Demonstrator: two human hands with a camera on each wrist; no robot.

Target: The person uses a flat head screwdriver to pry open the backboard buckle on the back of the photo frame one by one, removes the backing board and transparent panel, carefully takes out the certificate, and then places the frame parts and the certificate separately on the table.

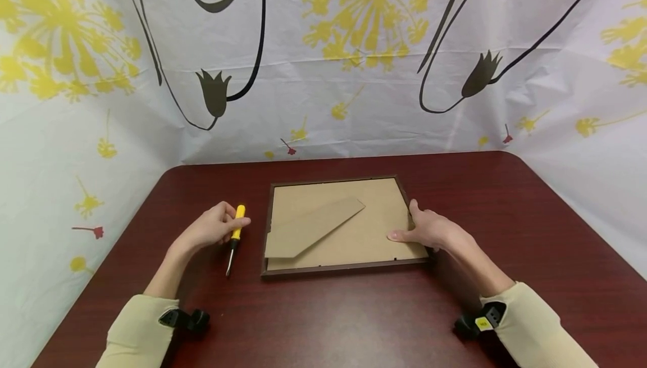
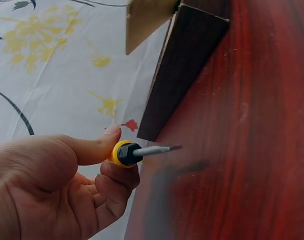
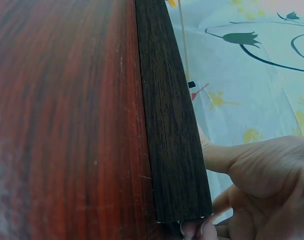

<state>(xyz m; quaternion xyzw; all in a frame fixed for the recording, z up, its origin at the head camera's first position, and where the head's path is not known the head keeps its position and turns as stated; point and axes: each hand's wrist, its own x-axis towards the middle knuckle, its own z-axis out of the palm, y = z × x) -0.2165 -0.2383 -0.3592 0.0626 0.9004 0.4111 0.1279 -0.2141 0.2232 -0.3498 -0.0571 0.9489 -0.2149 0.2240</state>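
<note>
Printed white cloth [image 1: 374, 129] stands behind your one dark red counter [image 1: 333, 320], whose rounded far corners you see at middle left and middle right of the picture. On it, one brown frame [image 1: 349, 268] lies back side up in the centre, with one tan backing [image 1: 374, 239] and one slanting flap [image 1: 308, 227]. Your right hand [image 1: 429, 227] grips the frame's right edge, half closed, thumb on the backing and fingertips at the near corner. Your left hand [image 1: 214, 226], fingers curled, pinches one yellow-and-black screwdriver [image 1: 236, 232] at centre left, its tip toward the bottom. Between screwdriver and frame you have only a narrow gap; wider room for moving is at lower middle.
</note>
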